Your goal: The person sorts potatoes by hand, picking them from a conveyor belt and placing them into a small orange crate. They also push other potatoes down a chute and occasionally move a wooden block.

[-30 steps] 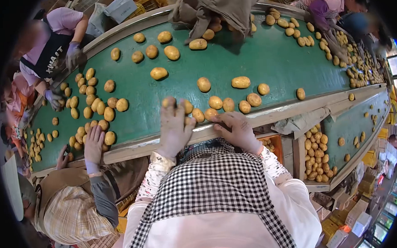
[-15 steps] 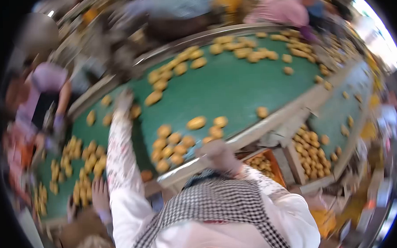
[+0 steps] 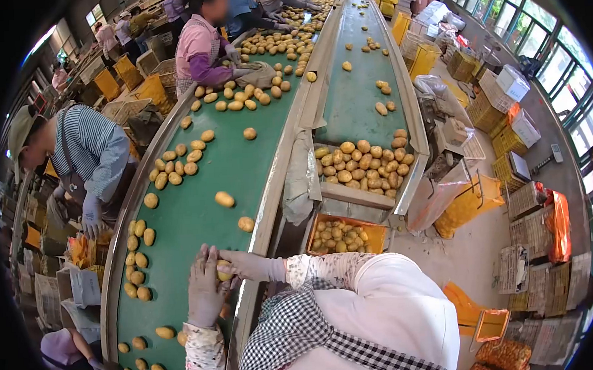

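Observation:
Both my gloved hands meet over the green conveyor belt (image 3: 187, 256), close to its near rail. My right hand (image 3: 248, 266) is closed around a yellow potato (image 3: 223, 270), fingers and thumb wrapped on it. Beside it, my left hand (image 3: 205, 286) has its fingers stretched out, and its palm side faces the potato; whether it touches the potato is hard to tell. Partly hidden by my left wrist lies another potato (image 3: 224, 312). Loose potatoes (image 3: 225, 199) are spread further up the belt, with a row (image 3: 136, 278) along its far edge.
A metal rail (image 3: 278, 179) borders the belt. Behind it are a second belt (image 3: 355, 83), a bin of potatoes (image 3: 362, 165) and an orange crate (image 3: 376, 238). Across the belt stands a co-worker in a striped shirt (image 3: 100, 150); others work at the far end.
The view has swung round along the belt and become sharper. My left hand has come back from its reach across the belt to my right hand, which now holds a potato.

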The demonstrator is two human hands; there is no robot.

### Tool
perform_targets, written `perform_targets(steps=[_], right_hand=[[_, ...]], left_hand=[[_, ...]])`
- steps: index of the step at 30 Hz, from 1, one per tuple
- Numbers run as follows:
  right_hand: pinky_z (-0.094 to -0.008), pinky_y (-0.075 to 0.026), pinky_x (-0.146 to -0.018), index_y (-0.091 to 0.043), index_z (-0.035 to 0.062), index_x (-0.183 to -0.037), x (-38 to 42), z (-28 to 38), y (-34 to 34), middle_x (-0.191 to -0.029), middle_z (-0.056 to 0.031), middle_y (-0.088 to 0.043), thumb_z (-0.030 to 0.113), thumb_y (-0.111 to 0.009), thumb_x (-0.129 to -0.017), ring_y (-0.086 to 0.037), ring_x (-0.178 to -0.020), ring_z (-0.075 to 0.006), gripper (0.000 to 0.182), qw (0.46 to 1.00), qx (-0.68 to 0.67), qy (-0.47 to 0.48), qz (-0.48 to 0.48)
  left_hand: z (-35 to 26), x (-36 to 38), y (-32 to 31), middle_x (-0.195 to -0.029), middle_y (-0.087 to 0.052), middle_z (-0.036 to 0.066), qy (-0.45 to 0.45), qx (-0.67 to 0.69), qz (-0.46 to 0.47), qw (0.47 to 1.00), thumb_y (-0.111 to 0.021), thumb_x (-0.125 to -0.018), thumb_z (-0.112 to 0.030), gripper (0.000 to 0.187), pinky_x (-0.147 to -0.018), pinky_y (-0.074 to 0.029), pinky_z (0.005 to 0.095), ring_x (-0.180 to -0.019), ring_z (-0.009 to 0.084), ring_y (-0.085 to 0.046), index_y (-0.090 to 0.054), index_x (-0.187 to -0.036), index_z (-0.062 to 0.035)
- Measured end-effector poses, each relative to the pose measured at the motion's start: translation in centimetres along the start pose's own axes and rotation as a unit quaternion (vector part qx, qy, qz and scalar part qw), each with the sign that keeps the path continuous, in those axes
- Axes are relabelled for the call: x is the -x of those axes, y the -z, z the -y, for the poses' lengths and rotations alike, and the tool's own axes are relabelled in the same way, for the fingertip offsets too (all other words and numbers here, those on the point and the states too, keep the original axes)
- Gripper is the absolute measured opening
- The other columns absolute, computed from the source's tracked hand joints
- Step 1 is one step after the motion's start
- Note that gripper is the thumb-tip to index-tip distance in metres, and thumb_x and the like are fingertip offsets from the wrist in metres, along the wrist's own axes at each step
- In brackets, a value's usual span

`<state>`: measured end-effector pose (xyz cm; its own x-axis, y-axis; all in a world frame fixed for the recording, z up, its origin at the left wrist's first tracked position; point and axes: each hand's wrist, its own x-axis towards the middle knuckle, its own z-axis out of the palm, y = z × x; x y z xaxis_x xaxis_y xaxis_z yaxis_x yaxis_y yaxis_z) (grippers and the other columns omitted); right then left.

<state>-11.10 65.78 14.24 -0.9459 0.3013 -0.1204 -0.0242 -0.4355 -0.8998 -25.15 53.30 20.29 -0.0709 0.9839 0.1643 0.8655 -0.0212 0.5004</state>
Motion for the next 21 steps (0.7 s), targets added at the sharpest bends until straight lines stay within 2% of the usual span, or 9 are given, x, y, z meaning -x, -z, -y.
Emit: perform_targets(steps=[3, 6, 7, 8, 10, 13, 16, 20, 21], right_hand=[[-0.0259, -0.054, -0.069, -0.050, 0.0082, -0.141, 1.8, -1.2, 3.4, -0.111, -0.0046, -0.064, 0.020, -0.064, -0.105, -0.061, -0.085, -0.0086, 0.041, 0.998, -0.047, 0.038, 0.025], [-0.0251, -0.052, -0.077, -0.063, 0.0107, -0.131, 7.6, 2.3, 7.4, -0.108, -0.0034, -0.067, 0.012, -0.069, -0.098, -0.063, -0.091, -0.0089, 0.033, 0.991, 0.073, -0.015, -0.108], [-0.0278, -0.053, -0.082, -0.065, 0.0098, -0.129, 9.5, 2.6, 9.1, -0.110, -0.0049, -0.068, 0.013, -0.071, -0.096, -0.064, -0.095, -0.0120, 0.033, 0.973, 0.165, 0.040, -0.158], [-0.0305, -0.053, -0.087, -0.067, 0.0089, -0.126, 11.3, 1.7, 11.3, -0.112, -0.0064, -0.069, 0.014, -0.072, -0.094, -0.066, -0.099, -0.0150, 0.033, 0.940, 0.257, 0.094, -0.205], [-0.0361, -0.052, -0.095, -0.067, 0.0079, -0.126, 14.4, 0.4, 15.9, -0.118, -0.0108, -0.070, 0.018, -0.075, -0.091, -0.067, -0.109, -0.0252, 0.037, 0.858, 0.421, 0.065, -0.287], [-0.0387, -0.052, -0.099, -0.068, 0.0071, -0.124, 17.1, 1.9, 17.5, -0.121, -0.0138, -0.069, 0.020, -0.073, -0.091, -0.066, -0.113, -0.0333, 0.036, 0.646, 0.673, -0.058, -0.355], [-0.0400, -0.052, -0.098, -0.068, 0.0066, -0.124, 15.8, 0.8, 18.3, -0.119, -0.0154, -0.069, 0.017, -0.070, -0.093, -0.066, -0.112, -0.0342, 0.034, 0.771, 0.509, 0.068, -0.378], [-0.0395, -0.055, -0.094, -0.072, 0.0046, -0.117, 9.3, 3.8, 15.4, -0.111, -0.0153, -0.072, 0.015, -0.068, -0.093, -0.069, -0.104, -0.0326, 0.026, 0.812, 0.462, 0.204, -0.291], [-0.0392, -0.056, -0.092, -0.073, 0.0044, -0.116, 7.4, 4.0, 14.9, -0.110, -0.0152, -0.072, 0.014, -0.068, -0.093, -0.069, -0.102, -0.0327, 0.026, 0.795, 0.486, 0.242, -0.271]], left_hand=[[-1.1, 1.0, -0.1, -0.160, -0.038, 0.024, 0.052, 0.013, -0.002, 0.999, -0.078, -0.083, -0.014, 0.083, -0.120, -0.033, 0.0499, -0.146, 0.0433, -0.038, -0.040, -0.157, -0.0053], [1.4, 5.2, -0.7, -0.165, -0.028, 0.026, 0.145, -0.093, -0.022, 0.985, -0.071, -0.092, -0.018, 0.075, -0.121, -0.031, 0.0493, -0.149, 0.0430, -0.034, -0.037, -0.157, -0.0032], [2.4, 7.0, -1.2, -0.163, -0.031, 0.027, 0.190, -0.138, -0.026, 0.972, -0.069, -0.094, -0.023, 0.074, -0.121, -0.030, 0.0498, -0.149, 0.0428, -0.033, -0.036, -0.158, -0.0033], [3.9, 9.3, -2.4, -0.161, -0.034, 0.028, 0.233, -0.182, -0.031, 0.955, -0.066, -0.097, -0.028, 0.073, -0.122, -0.029, 0.0504, -0.150, 0.0427, -0.032, -0.035, -0.158, -0.0034], [8.1, 14.8, -6.2, -0.161, -0.033, 0.029, 0.289, -0.135, -0.032, 0.947, -0.059, -0.101, -0.032, 0.069, -0.122, -0.028, 0.0507, -0.150, 0.0426, -0.031, -0.034, -0.159, -0.0028], [7.1, 14.0, -8.3, -0.162, -0.032, 0.029, 0.386, -0.140, -0.041, 0.911, -0.053, -0.105, -0.034, 0.066, -0.123, -0.028, 0.0512, -0.151, 0.0423, -0.030, -0.032, -0.159, -0.0019], [5.8, 10.5, -8.7, -0.163, -0.031, 0.028, 0.414, -0.129, -0.009, 0.901, -0.051, -0.106, -0.034, 0.068, -0.124, -0.026, 0.0499, -0.152, 0.0414, -0.028, -0.029, -0.160, -0.0008], [4.6, 2.8, -11.6, -0.163, -0.031, 0.028, 0.297, -0.072, -0.018, 0.952, -0.057, -0.104, -0.028, 0.069, -0.125, -0.024, 0.0481, -0.154, 0.0403, -0.027, -0.028, -0.161, 0.0001], [3.9, 1.0, -12.4, -0.163, -0.030, 0.028, 0.250, -0.057, -0.029, 0.966, -0.059, -0.103, -0.026, 0.070, -0.125, -0.023, 0.0479, -0.154, 0.0403, -0.026, -0.029, -0.160, 0.0004]])
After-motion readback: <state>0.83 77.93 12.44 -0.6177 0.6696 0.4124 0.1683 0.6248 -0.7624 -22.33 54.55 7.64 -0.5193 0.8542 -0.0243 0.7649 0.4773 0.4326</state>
